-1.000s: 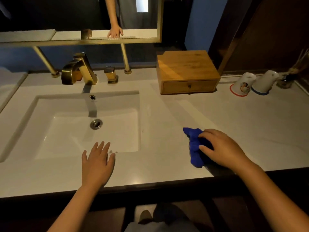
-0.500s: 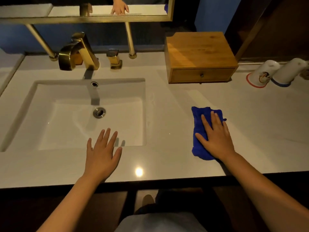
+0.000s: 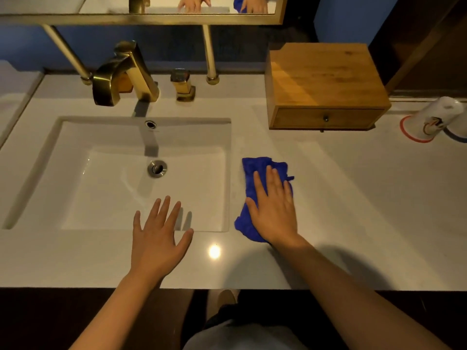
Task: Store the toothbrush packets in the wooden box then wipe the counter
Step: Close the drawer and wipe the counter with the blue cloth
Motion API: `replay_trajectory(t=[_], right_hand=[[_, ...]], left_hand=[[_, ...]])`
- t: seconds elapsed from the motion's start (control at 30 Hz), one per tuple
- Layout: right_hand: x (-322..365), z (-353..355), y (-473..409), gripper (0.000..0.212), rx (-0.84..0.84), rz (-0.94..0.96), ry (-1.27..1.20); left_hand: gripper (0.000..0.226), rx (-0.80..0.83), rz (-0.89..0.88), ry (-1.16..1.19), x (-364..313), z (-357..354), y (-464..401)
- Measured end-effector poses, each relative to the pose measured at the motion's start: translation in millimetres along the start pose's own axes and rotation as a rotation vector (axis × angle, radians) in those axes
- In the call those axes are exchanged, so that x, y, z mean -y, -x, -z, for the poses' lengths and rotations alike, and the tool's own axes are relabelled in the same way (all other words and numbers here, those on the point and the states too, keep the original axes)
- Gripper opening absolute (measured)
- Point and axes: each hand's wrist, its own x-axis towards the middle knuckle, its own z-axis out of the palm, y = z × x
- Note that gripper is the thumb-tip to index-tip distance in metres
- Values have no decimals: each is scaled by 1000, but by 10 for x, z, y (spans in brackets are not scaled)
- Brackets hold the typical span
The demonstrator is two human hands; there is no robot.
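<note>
Blue cloth (image 3: 255,173): bunched, lying on white counter (image 3: 353,198) just right of sink basin (image 3: 141,178), in front of and well apart from wooden box (image 3: 323,82).

Right hand (image 3: 274,210): flat on cloth, palm down, fingers extended and slightly spread, pressing rather than gripping. Cloth edges visible beyond fingertips and past thumb side.

Left hand (image 3: 158,238): released, holding nothing, fingers splayed, over front rim of counter with fingertips reaching past basin edge. Contact with surface: cannot tell.

Wooden box: at back of counter, right of basin, drawer closed, small dark knob (image 3: 326,119) at drawer front. Toothbrush packets: none visible on counter; box contents hidden.

Right of box: white cup with red rim (image 3: 427,121), tipped on its side, second cup (image 3: 457,132) with blue rim partly cut off by frame edge.

Behind basin: gold faucet (image 3: 121,74) and gold handle (image 3: 183,84). Above: gold-framed mirror (image 3: 151,18), both hands and cloth reflected. Round drain (image 3: 157,168) at basin centre. Bright light reflection (image 3: 214,251) on counter between hands.
</note>
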Motion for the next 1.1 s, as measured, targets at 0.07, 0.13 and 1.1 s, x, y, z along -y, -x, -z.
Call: replay_trajectory(t=[0.07, 0.13, 1.1], right_hand=[[243, -48, -105, 60, 5, 62, -2], [447, -97, -178, 58, 19, 126, 6], [-365, 62, -334, 66, -78, -252, -2]], left_hand=[[75, 2, 0, 8, 4, -2, -19], [75, 1, 3, 12, 6, -7, -25], [75, 3, 14, 29, 29, -24, -7]])
